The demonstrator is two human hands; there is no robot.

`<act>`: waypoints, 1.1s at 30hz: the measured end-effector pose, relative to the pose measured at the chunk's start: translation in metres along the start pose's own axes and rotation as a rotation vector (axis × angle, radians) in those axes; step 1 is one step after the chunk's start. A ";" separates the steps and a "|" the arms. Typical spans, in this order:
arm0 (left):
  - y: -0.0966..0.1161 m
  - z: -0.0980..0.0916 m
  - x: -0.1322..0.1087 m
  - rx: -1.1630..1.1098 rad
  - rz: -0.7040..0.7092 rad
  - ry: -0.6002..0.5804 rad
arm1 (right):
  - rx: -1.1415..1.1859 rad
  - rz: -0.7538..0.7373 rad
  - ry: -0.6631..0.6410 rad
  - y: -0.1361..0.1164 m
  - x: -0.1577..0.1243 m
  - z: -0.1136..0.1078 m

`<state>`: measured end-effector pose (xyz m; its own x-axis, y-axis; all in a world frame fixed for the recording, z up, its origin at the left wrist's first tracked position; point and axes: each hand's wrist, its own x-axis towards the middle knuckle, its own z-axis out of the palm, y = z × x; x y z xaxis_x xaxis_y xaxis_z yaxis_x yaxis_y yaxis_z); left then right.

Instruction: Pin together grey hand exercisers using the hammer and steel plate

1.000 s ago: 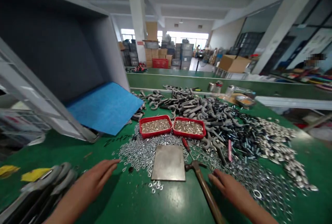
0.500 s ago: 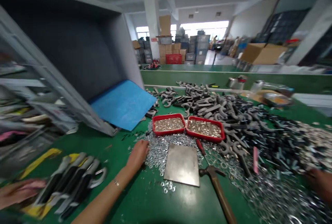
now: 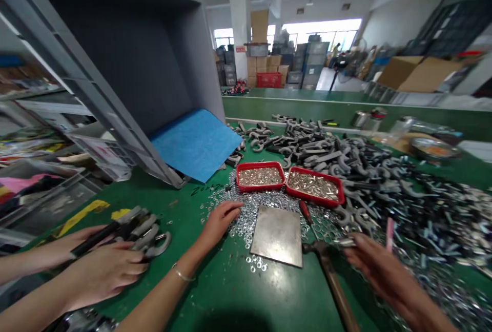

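At the edge of a heap of small shiny nuts, my left hand rests with its fingers stretched out over them; nothing shows in it. My right hand, blurred, pinches a small silver metal piece above the hammer's right side; its exact kind is unclear. Between my hands lies a flat square steel plate. The hammer, with a wooden handle, lies right of the plate. A red-handled screwdriver lies behind it.
Two red trays hold small metal pins. Wrench-like parts pile up behind, and loose rings spread at right. A grey crate leans at left with a blue sheet. A co-worker's hands hold several black-handled wrenches.
My right hand has come in from the far right towards the plate with a small metal piece. My left hand's fingers have straightened. The co-worker's hands have moved in onto the wrenches.
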<state>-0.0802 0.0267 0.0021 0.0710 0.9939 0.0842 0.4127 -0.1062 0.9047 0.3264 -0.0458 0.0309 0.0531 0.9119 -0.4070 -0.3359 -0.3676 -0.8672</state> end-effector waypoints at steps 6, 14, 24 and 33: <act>0.033 0.039 -0.035 -0.397 -0.154 -0.251 | 0.113 0.081 -0.382 0.042 -0.002 0.095; 0.057 0.076 -0.071 -0.664 -0.235 -0.254 | 0.141 0.169 -0.444 0.064 -0.011 0.103; 0.046 0.099 -0.087 -0.710 -0.285 -0.181 | 0.098 0.124 -0.454 0.075 -0.031 0.087; 0.058 0.095 -0.098 -0.645 -0.267 -0.239 | -0.432 0.025 -0.522 0.085 -0.039 0.084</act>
<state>0.0232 -0.0793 0.0062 0.2693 0.9421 -0.1997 -0.1669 0.2498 0.9538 0.2166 -0.0971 -0.0031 -0.4472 0.8309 -0.3312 0.0811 -0.3311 -0.9401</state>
